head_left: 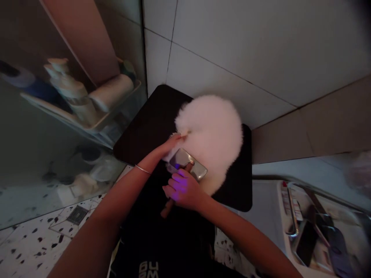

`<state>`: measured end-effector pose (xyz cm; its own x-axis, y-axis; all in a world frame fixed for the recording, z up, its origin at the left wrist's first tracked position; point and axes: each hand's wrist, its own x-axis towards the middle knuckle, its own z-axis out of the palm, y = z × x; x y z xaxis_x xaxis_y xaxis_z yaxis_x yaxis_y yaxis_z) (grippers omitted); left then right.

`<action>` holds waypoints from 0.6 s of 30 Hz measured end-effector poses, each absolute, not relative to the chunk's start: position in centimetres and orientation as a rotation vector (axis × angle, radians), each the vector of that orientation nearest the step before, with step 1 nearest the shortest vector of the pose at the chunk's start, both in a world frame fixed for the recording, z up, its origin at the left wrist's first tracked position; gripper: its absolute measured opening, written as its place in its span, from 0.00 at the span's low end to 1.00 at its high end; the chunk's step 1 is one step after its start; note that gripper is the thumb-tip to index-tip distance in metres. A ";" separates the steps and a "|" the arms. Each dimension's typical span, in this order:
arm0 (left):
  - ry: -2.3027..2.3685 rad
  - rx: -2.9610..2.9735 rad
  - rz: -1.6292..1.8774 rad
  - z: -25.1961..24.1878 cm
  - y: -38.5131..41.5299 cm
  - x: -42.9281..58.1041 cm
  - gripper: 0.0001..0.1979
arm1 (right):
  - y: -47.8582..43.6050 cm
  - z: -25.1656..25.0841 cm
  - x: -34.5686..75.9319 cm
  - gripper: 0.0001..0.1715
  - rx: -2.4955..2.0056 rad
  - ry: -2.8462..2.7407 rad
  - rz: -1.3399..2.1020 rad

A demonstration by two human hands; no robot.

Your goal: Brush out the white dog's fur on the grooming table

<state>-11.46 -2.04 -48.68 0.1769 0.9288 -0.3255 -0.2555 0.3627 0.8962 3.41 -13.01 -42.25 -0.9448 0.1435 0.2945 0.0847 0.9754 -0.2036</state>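
The right hand is closed around the brown wooden handle of a flat, rectangular metal-backed brush, whose head lies against the near side of a round, fluffy white animal. The handle's end sticks out below the fist, towards the person. Just to the left, the left hand, with a thin silver bangle on its wrist, pinches a tuft of the white fur between fingertips and thumb, the fingers drawn together.

The animal sits on a black, round-cornered table top pushed into the corner of a pale tiled wall. Its head and legs cannot be made out; only a ball of fur shows.

To the left, a shallow clear wall shelf holds a pale pump bottle standing upright and a white cylindrical container lying on its side. Other bottles there are blurred.

At the near right, a white rectangular tray holds long metal tools and dark flat items, too blurred to identify and partly cut off by the picture's edge.

Below lies a speckled white floor with a square metal drain.
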 end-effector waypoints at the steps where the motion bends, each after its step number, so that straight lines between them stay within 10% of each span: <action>1: 1.052 0.812 0.971 -48.7 -2.1 -11.4 0.12 | -12.8 -42.4 3.3 0.09 -0.157 -2.824 0.249; 11: 1.110 0.739 0.964 -47.2 -2.9 -11.4 0.09 | -14.1 -37.3 5.4 0.21 0.295 -2.359 1.719; 18: 1.158 0.807 0.940 -47.0 -2.4 -11.2 0.10 | -12.7 -42.2 3.2 0.11 -0.235 -2.595 0.525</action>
